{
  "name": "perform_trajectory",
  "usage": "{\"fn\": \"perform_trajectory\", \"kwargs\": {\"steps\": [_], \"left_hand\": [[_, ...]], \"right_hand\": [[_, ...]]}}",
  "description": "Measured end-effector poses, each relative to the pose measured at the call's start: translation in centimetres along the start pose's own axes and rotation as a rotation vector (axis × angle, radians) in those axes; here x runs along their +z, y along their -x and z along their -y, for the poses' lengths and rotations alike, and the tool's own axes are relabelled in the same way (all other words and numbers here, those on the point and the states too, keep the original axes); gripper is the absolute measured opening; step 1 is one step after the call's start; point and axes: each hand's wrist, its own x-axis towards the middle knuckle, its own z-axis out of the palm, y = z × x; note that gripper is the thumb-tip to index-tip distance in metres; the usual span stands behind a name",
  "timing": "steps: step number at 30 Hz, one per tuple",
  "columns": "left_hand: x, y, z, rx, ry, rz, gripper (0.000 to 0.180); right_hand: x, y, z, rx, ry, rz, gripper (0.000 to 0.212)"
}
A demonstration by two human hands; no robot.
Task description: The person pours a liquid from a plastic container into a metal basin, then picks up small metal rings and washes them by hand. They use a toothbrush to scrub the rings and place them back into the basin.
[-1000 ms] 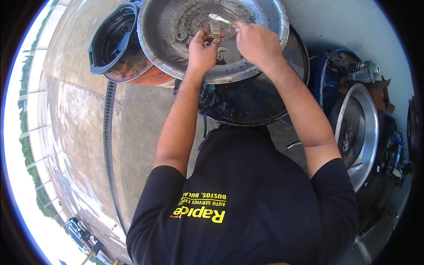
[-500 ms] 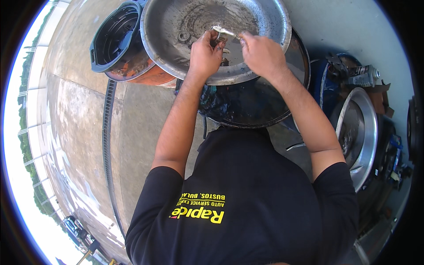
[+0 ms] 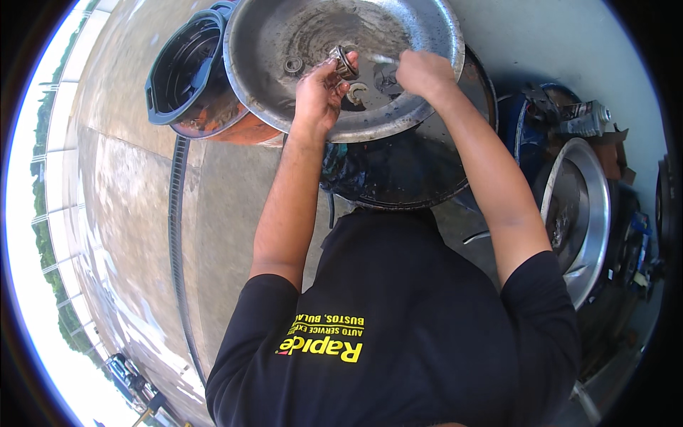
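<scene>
My left hand [image 3: 320,96] is closed around a ring-shaped metal roller bearing [image 3: 344,62], held tilted above a wide metal basin [image 3: 257,92]. My right hand [image 3: 425,73] grips a slim, pale brush [image 3: 383,59], blurred by motion; its head points left toward the bearing, a short gap away. Dark, gritty grime coats the basin's bottom. A smaller metal ring [image 3: 292,66], looking like another bearing, lies in it left of my left hand. Near my left fingertips sits a pale curved piece [image 3: 357,92] whose kind I cannot make out.
The basin rests on a dark drum [image 3: 420,178]. At the left, a black drain pan [image 3: 160,107] tops an orange drum [image 3: 242,124]. On the right stand a second metal basin [image 3: 597,235], a blue drum [image 3: 526,135] and a grey bottle [image 3: 587,121]. A floor grate [image 3: 176,206] runs at left.
The brush has come away from the bearing and moved right and slightly down with my right hand. My left hand has shifted slightly left and turned, showing the bearing's ring more.
</scene>
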Motion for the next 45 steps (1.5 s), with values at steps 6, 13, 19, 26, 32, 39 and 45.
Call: {"fn": "perform_trajectory", "kwargs": {"steps": [6,13,19,26,32,39,45], "left_hand": [[0.0,-0.6,0.7,0.071,-0.111,-0.065,0.025],[0.7,0.0,1.6,0.187,-0.292,-0.008,0.032],[1.0,-0.4,2.4,0.247,-0.421,-0.008,0.032],[1.2,-0.3,2.0,0.28,-0.451,-0.019,0.033],[1.4,0.3,1.4,0.101,-0.185,-0.066,0.024],[-0.9,-0.8,0.6,0.065,0.096,0.013,0.015],[0.4,-0.2,0.3,0.098,-0.011,-0.061,0.041]], "right_hand": [[-0.2,5.8,3.4,-0.202,-0.171,-0.257,0.032],[0.4,4.8,2.8,-0.253,-0.175,-0.381,0.029],[-1.1,6.1,2.6,-0.25,-0.069,-0.365,0.027],[-1.3,6.8,2.4,-0.233,-0.092,-0.288,0.032],[0.0,0.8,-0.5,-0.009,0.005,-0.129,0.031],[2.5,-1.3,-0.1,-0.018,0.168,0.065,0.033],[-2.3,5.1,2.7,-0.087,-0.268,-0.208,0.032]]}}
